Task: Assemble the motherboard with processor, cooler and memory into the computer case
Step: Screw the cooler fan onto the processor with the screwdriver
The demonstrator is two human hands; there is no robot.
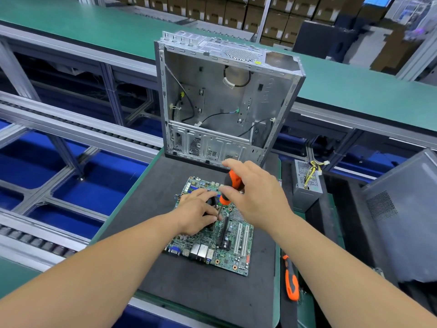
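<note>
My right hand point(254, 197) grips the screwdriver point(228, 190); my left hand point(198, 213) presses the cooler point(211, 202) onto the motherboard point(212, 233), mid-mat point(201, 292). The case point(227, 98) stands open at the mat's far edge, holding only cables point(189, 107).

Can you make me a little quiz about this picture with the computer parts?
1. True or false: the green board is already inside the metal case.
2. Which hand grips the screwdriver over the board: A the right hand, B the left hand?
3. What colour is the mat under the board?

Key: 1 false, the board lies on the mat. 2 A. 3 black.
</note>
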